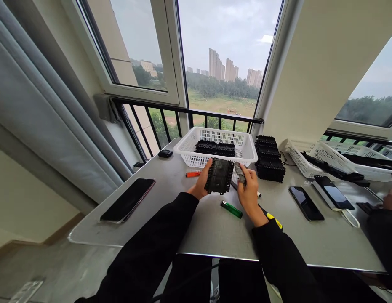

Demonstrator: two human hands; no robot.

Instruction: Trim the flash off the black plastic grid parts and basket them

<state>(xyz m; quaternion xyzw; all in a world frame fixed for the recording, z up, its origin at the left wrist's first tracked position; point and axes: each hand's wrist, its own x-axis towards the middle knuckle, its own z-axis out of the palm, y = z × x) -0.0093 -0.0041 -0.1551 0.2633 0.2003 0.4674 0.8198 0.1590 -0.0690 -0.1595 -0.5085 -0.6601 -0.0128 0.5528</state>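
My left hand [201, 183] grips a black plastic part [219, 176] with toothed edges, held upright above the table. Close to its right side, my right hand [249, 191] is closed on a crumpled grey cloth [240, 173]. Whether the cloth touches the part I cannot tell. Below them a green lighter [231, 209] lies on the table, and an orange lighter [193, 174] is to the left. A tool with a yellow and black handle [274, 220] is partly hidden by my right wrist. Behind my hands, a white basket [186, 159] contains similar black parts [214, 148].
Stacked black parts [270, 159] stand right of the basket. A black tablet-like device [129, 200] lies left, and phones [306, 203] lie right. More white baskets [305, 162] line the back right. Another person's hand [390, 200] shows at the right edge.
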